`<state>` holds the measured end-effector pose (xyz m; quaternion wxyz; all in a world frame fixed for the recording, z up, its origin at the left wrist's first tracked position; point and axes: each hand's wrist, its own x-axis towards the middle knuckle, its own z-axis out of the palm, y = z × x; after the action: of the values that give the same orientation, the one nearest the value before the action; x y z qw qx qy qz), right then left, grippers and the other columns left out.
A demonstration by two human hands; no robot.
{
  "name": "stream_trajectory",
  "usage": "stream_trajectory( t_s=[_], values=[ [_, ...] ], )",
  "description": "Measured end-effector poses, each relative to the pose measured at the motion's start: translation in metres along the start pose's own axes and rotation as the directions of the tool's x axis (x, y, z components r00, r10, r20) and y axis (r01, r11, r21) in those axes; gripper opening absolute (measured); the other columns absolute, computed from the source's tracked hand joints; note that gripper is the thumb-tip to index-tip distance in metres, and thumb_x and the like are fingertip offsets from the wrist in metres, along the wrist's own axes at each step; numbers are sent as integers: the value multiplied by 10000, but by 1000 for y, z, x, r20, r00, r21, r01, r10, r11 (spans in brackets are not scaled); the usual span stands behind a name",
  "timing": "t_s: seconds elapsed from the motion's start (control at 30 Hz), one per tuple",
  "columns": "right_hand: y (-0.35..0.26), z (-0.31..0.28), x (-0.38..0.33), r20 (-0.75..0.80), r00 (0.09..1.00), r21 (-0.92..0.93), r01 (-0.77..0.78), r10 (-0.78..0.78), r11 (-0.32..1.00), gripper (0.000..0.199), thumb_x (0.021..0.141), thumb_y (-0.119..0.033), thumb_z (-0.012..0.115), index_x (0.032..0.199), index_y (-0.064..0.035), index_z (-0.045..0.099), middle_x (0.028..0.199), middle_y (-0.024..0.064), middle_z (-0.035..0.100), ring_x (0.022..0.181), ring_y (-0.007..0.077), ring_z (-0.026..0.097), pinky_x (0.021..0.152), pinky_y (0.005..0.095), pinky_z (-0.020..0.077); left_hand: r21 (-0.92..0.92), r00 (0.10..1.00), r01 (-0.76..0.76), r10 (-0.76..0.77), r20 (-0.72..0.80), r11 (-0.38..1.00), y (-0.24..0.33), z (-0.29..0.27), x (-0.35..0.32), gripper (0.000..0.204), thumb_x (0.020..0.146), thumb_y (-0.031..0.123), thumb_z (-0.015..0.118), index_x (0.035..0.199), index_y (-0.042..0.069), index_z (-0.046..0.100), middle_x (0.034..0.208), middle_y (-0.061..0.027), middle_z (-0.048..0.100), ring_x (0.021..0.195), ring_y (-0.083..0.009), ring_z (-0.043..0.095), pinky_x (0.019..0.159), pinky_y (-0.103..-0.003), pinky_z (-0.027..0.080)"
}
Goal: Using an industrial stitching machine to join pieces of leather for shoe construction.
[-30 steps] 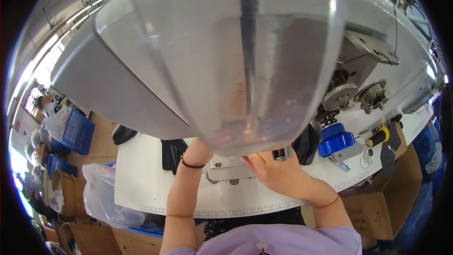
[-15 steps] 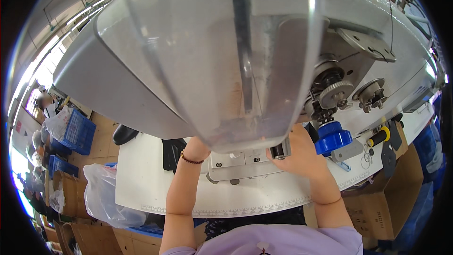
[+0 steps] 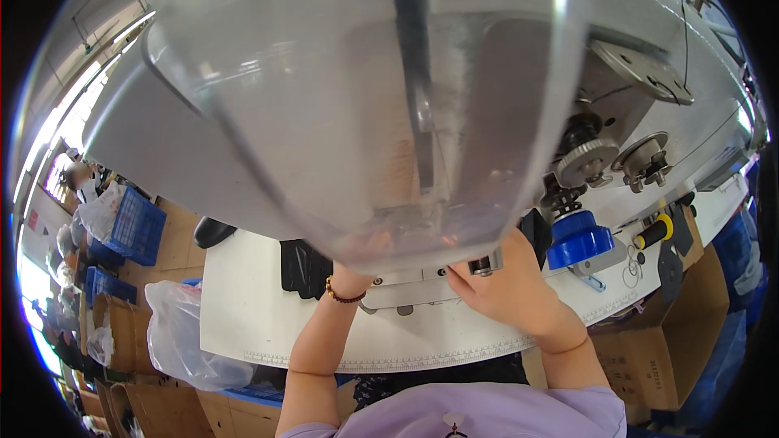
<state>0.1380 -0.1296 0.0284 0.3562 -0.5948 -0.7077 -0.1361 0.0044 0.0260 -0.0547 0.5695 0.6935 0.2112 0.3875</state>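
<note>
A large grey sewing machine (image 3: 122, 126) fills the upper view, with a clear plastic guard (image 3: 324, 113) hanging in front of its needle area. My left hand (image 3: 355, 280), a beaded bracelet at its wrist, reaches under the guard; its fingers are mostly hidden there. My right hand (image 3: 513, 288) lies at the guard's lower right corner, by a small metal cylinder (image 3: 485, 263). Its back and thumb show, but the fingertips are covered. Whatever lies between the hands is hidden. Black flat pieces (image 3: 303, 269) lie left of my left hand, and another black piece (image 3: 535, 233) is beyond my right.
A blue knob (image 3: 579, 240) and metal tension discs (image 3: 586, 158) jut out at the right. Yellow-and-black-handled tool (image 3: 654, 231) lies on the white table (image 3: 243, 308). Cardboard box (image 3: 657, 357) stands below right, a plastic bag (image 3: 182, 341) at left. Another person (image 3: 81, 178) is far left.
Both hands have come slightly nearer to me, the left also a little to the right. The guard looks larger and lower in the view.
</note>
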Motion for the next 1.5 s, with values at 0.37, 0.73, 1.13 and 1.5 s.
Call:
stream_trajectory(
  t_s=[0.37, 0.73, 1.13, 1.5],
  values=[
    [-11, 19, -15, 67, 997, -252, 57, -42, 966, 95, 517, -75, 543, 572, -57, 468, 609, 58, 430, 629, 184, 439, 493, 281, 292, 181, 945, -325, 312, 97, 928, -14, -4, 11, 42, 798, 64, 455, 805, 26, 470, 704, -22, 515, 594, -67, 470, 547, -198, 386],
    [-32, 15, -15, 79, 990, -78, -113, 119, 990, 390, 568, -205, 641, 873, -9, 499, 805, 88, 477, 488, 134, 436, 426, 245, 359, 79, 913, 150, -169, 371, 985, 49, 2, -12, 240, 791, 111, 438, 628, -14, 561, 535, -2, 505, 460, -54, 449, 435, -166, 357],
    [-26, 8, -22, 117, 990, -118, 87, -74, 989, 419, 561, -3, 498, 976, 51, 477, 951, 146, 464, 684, 200, 481, 547, 237, 413, -62, 886, 236, -188, 424, 970, 60, 5, -16, 202, 770, 116, 471, 674, -19, 586, 527, 8, 483, 447, -29, 396, 412, -149, 311],
    [-21, 3, -13, 163, 984, -204, 101, -67, 974, 329, 530, -28, 522, 848, 52, 494, 738, 91, 435, 695, 201, 440, 579, 235, 404, -19, 944, 171, -158, 290, 985, 44, 4, -14, 236, 760, 69, 439, 547, -12, 500, 472, 19, 406, 429, -26, 313, 405, -167, 243]
  ],
)
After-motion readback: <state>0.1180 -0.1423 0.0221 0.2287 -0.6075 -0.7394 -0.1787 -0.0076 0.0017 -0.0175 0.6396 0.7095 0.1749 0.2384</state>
